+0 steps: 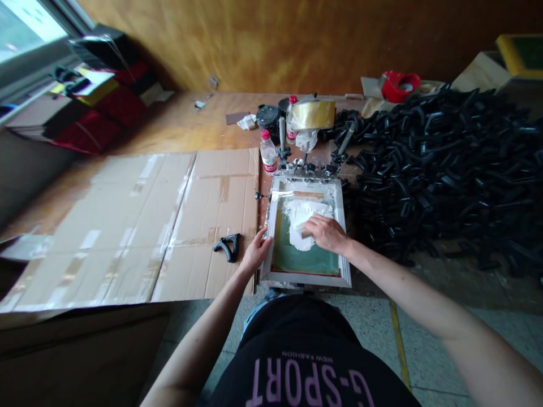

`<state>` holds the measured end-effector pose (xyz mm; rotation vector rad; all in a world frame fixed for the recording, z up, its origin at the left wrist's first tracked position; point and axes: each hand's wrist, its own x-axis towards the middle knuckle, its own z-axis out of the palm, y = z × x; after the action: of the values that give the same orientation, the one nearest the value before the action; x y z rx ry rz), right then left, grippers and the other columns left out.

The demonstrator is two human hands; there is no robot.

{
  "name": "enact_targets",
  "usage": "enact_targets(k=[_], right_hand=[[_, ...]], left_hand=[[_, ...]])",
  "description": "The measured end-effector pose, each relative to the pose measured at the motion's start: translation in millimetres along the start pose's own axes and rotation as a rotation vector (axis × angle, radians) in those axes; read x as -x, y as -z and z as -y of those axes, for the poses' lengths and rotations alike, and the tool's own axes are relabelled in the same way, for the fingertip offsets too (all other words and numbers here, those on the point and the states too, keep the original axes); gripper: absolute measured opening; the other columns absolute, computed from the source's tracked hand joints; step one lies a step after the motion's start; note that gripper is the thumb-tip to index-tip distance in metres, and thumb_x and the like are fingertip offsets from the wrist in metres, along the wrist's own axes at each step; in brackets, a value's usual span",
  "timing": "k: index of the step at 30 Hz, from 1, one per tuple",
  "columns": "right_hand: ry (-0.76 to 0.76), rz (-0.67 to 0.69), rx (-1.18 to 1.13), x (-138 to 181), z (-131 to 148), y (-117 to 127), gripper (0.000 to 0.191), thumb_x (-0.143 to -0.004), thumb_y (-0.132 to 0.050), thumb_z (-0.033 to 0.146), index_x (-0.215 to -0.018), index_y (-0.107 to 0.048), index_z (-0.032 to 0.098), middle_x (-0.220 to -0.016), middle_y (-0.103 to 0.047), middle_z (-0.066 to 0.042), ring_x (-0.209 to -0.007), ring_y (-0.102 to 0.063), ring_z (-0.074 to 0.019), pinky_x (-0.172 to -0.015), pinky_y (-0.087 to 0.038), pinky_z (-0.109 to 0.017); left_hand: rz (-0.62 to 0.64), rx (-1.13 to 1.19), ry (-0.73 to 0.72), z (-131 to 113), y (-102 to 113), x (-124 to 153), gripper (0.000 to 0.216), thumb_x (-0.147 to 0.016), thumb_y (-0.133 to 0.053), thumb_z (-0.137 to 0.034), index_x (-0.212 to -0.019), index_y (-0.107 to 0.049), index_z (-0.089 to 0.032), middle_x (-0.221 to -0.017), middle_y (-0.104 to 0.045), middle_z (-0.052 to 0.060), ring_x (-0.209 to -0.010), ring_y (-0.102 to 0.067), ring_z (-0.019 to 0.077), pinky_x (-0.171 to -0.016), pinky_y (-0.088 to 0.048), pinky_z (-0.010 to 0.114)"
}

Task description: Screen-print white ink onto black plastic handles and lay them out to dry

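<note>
Here the right hand (326, 233) lies palm down inside a framed printing screen (306, 277) near the front edge of the worktop (182, 121), its fingers closed over a small scraper, mostly hidden, in a patch of white paste (302, 213). The left hand (256, 252) grips the frame's left rail, fingers curled on it. A single black plastic part (228, 247) lies on flattened cardboard (139, 226) just left of that hand. A big heap of black parts (441, 164) fills the right side, and small bottles (268, 151) stand behind the screen.
</note>
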<state>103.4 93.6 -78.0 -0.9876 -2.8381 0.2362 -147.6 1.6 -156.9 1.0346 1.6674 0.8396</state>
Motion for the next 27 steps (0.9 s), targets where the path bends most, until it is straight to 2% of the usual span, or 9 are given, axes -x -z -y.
enact_targets(k=[2, 4, 8, 12, 16, 20, 22, 24, 27], right_hand=[[0.181, 0.046, -0.017, 17, -1, 3, 0.017, -0.085, -0.052, 0.005, -0.085, -0.064, 0.017, -0.084, -0.065, -0.006, -0.082, -0.057, -0.0187, -0.068, -0.039, -0.027], [0.233, 0.067, -0.058, 21, -3, 7, 0.013, -0.083, -0.056, 0.008, -0.08, -0.063, 0.018, -0.081, -0.065, -0.003, -0.078, -0.056, -0.0175, -0.066, -0.038, -0.027], [0.063, -0.055, -0.03, 18, 2, -2, 0.015, -0.085, -0.054, 0.009, -0.084, -0.065, 0.019, -0.084, -0.066, -0.005, -0.083, -0.056, -0.0196, -0.069, -0.04, -0.028], [0.092, -0.066, -0.075, 30, 15, -17, 0.023, -0.087, -0.049, 0.009, -0.093, -0.068, 0.02, -0.092, -0.068, -0.007, -0.088, -0.058, -0.0207, -0.072, -0.042, -0.03], [-0.077, -0.14, -0.182, 6, 9, -3, 0.015, -0.088, -0.061, 0.025, -0.101, -0.068, 0.024, -0.094, -0.07, -0.004, -0.091, -0.062, -0.021, -0.079, -0.046, -0.03], [-0.307, -0.312, -0.185, -39, -36, 38, 0.05, -0.083, -0.071, 0.035, -0.131, -0.057, 0.028, -0.109, -0.07, -0.006, -0.093, -0.064, -0.0224, -0.082, -0.049, -0.033], [-0.45, -0.405, -0.164, -40, -69, 57, 0.048, -0.085, -0.066, 0.038, -0.131, -0.058, 0.024, -0.103, -0.071, -0.007, -0.086, -0.065, -0.0213, -0.079, -0.049, -0.034], [-0.612, -0.491, -0.137, -22, -97, 64, 0.032, -0.091, -0.055, 0.036, -0.114, -0.067, 0.019, -0.091, -0.073, -0.008, -0.077, -0.065, -0.0187, -0.074, -0.05, -0.032], [-0.707, -0.467, -0.121, 15, -108, 46, 0.049, -0.094, -0.028, 0.031, -0.081, -0.069, 0.009, -0.08, -0.069, -0.005, -0.068, -0.06, -0.0121, -0.064, -0.048, -0.027]], left_hand=[[-0.017, 0.013, 0.002, 1, -1, 1, 0.061, -0.084, -0.059, -0.048, -0.138, -0.053, -0.021, -0.082, -0.069, 0.004, -0.067, -0.061, 0.0153, -0.06, -0.047, 0.024], [-0.027, 0.021, 0.005, 1, -2, 1, 0.059, -0.084, -0.059, -0.048, -0.137, -0.055, -0.021, -0.083, -0.07, 0.004, -0.069, -0.062, 0.0162, -0.063, -0.048, 0.025], [-0.012, 0.055, 0.0, -3, -3, 3, 0.062, -0.084, -0.058, -0.05, -0.138, -0.052, -0.02, -0.086, -0.07, 0.005, -0.072, -0.063, 0.0166, -0.065, -0.049, 0.026], [0.006, 0.101, 0.021, -10, -3, 7, 0.066, -0.084, -0.058, -0.051, -0.14, -0.049, -0.019, -0.086, -0.069, 0.005, -0.069, -0.063, 0.016, -0.062, -0.048, 0.025], [0.021, 0.129, 0.031, -27, 4, 15, 0.071, -0.082, -0.061, -0.049, -0.144, -0.045, -0.019, -0.08, -0.067, 0.003, -0.064, -0.06, 0.0145, -0.056, -0.044, 0.022], [0.067, 0.212, -0.008, -64, 20, 29, 0.072, -0.082, -0.062, -0.054, -0.145, -0.044, -0.022, -0.077, -0.067, 0.001, -0.059, -0.058, 0.012, -0.052, -0.041, 0.02], [0.052, 0.283, -0.042, -89, 27, 34, 0.061, -0.085, -0.054, -0.061, -0.132, -0.057, -0.021, -0.072, -0.065, 0.0, -0.053, -0.054, 0.0107, -0.048, -0.039, 0.02], [0.007, 0.372, -0.118, -119, 32, 32, 0.058, -0.088, -0.044, -0.066, -0.113, -0.067, -0.019, -0.07, -0.065, 0.001, -0.052, -0.054, 0.0107, -0.047, -0.039, 0.021], [-0.062, 0.494, -0.31, -166, 34, 16, 0.058, -0.088, -0.041, -0.068, -0.106, -0.066, -0.019, -0.084, -0.069, 0.005, -0.066, -0.062, 0.0132, -0.052, -0.046, 0.022]])
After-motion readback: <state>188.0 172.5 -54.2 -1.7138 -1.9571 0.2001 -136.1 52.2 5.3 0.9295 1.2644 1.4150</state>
